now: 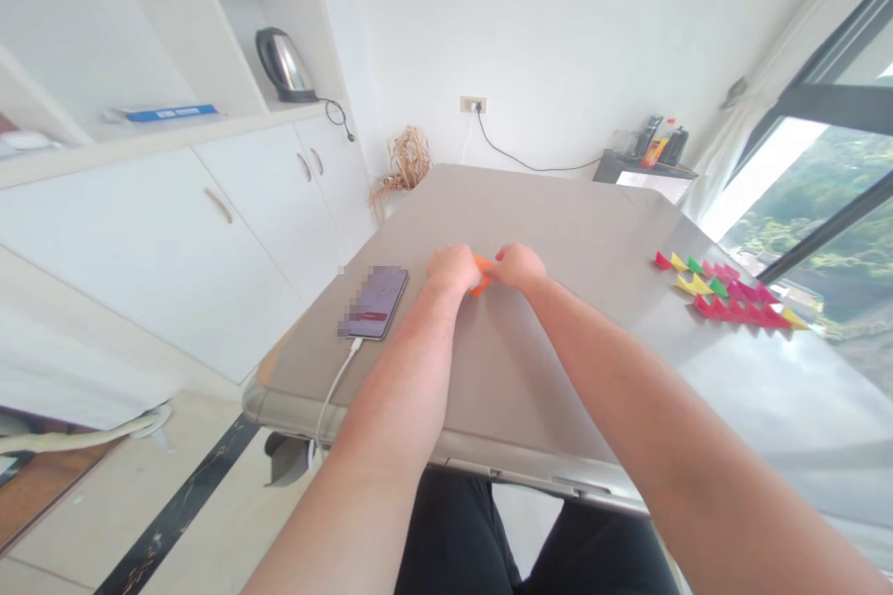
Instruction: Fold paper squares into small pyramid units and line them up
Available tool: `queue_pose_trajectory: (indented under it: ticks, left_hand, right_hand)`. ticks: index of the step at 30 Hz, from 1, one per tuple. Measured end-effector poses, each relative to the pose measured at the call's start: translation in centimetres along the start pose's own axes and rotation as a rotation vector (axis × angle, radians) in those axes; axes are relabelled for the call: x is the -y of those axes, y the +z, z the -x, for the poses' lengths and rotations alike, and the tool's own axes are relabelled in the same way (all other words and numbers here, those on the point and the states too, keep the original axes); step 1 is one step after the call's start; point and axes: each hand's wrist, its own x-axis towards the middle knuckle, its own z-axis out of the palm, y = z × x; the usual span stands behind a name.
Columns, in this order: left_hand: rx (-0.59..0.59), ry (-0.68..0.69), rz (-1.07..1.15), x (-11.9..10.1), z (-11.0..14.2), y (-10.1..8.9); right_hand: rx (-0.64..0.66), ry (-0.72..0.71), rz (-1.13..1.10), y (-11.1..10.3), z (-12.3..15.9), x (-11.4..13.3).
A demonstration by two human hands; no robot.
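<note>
My left hand [453, 268] is closed on the left side of a piece of orange paper [481, 277], low over the middle of the table. Its right side is pinched by my right hand [520, 267], with the fingertips partly hidden. The paper looks folded, but my fingers cover much of it and its exact shape is unclear. To the right, several small folded paper boats [743, 311] in red, yellow, green, pink and magenta stand in rows on the table.
A phone [380, 305] with a white charging cable [335, 381] lies left of my arms on the grey table [558, 372]. White cabinets [146, 242] stand at the left, with a kettle [286, 65] above. A window [837, 167] is at the right.
</note>
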Motion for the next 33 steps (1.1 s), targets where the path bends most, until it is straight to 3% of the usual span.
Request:
queue_pose_trajectory:
  ticks: [2,5,8,18,25,33]
  left_hand:
    - [0.025,-0.026,-0.027,-0.2,0.1,-0.1]
    - [0.089,-0.040,-0.245,-0.5,0.1,-0.3]
    - [0.106,-0.030,-0.354,-0.7,0.2,-0.4]
    - [0.057,-0.052,-0.272,-0.7,0.5,-0.6]
    - [-0.002,0.012,0.131,0.6,-0.6,0.2]
    - [0.096,-0.009,-0.202,-0.5,0.2,-0.7]
  right_hand:
    - [0.036,0.025,0.076,0.3,-0.3,0.6]
    - [0.072,0.046,0.173,0.5,-0.6,1.0]
    - [0.082,0.042,0.149,0.6,-1.0,0.8]
    - [0.030,0.083,-0.020,0.9,-1.9,-0.4]
    - [-0.006,0.059,-0.136,0.8,-1.8,-0.5]
    - [-0.214,0.167,-0.339,-2.5,-1.5,-3.3]
